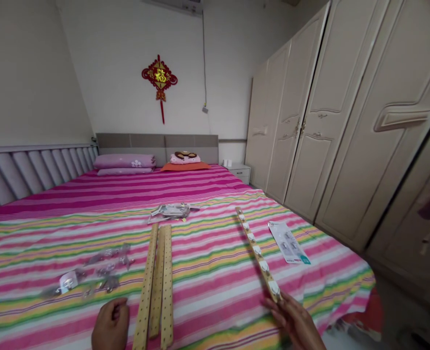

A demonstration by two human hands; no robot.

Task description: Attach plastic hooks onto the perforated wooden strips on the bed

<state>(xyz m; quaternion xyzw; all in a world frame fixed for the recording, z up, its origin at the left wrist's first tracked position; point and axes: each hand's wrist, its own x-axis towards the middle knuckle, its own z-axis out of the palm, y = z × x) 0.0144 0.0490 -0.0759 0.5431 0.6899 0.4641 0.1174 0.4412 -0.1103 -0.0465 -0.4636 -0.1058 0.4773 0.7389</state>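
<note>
My right hand (298, 318) grips the near end of a narrow wooden strip (254, 245), which slants up and away over the bed. Several white pieces with small metal parts, apparently hooks, sit in a row along it. My left hand (110, 323) is curled into a fist at the bottom, with nothing visible in it. Just right of that fist lie three long wooden strips dotted with holes, among them a left strip (146, 287) and a right strip (167, 287). Small clear plastic bags (109, 265) with metal parts are scattered beyond the left hand.
A flat white printed packet (288, 243) lies right of the held strip. Farther back is a clear plastic package (171, 211). The striped bedsheet (215, 272) covers the bed, with a folded purple quilt (125, 161) near the headboard. Tall wardrobes (331, 131) line the right side.
</note>
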